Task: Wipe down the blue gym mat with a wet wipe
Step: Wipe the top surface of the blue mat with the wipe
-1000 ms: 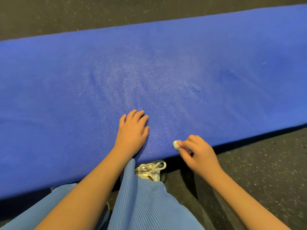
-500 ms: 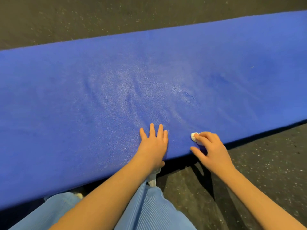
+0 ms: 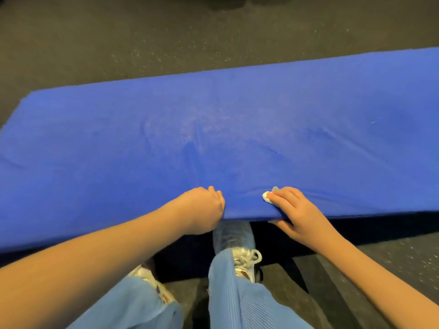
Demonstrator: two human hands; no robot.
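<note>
Curls left hand [image 3: 202, 207], flat a moment ago, tight round near edge of blue gym mat [image 3: 213, 138]; pinches balled wet wipe [image 3: 267, 197] against same edge in right hand [image 3: 297, 214], thumb beneath.

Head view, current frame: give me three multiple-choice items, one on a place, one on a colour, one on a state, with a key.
1. Where on the mat is the wet wipe?
A. in the middle
B. at the near edge, under the right hand
C. at the far edge
2. What colour are the trousers?
A. black
B. red
C. light blue
3. How is the left hand?
A. curled over the near edge
B. flat, fingers spread
C. lifted clear

Key: 1 B, a white wad peeks out by the fingertips; 2 C, both legs show it; 3 A, its fingers bend over the edge.
</note>
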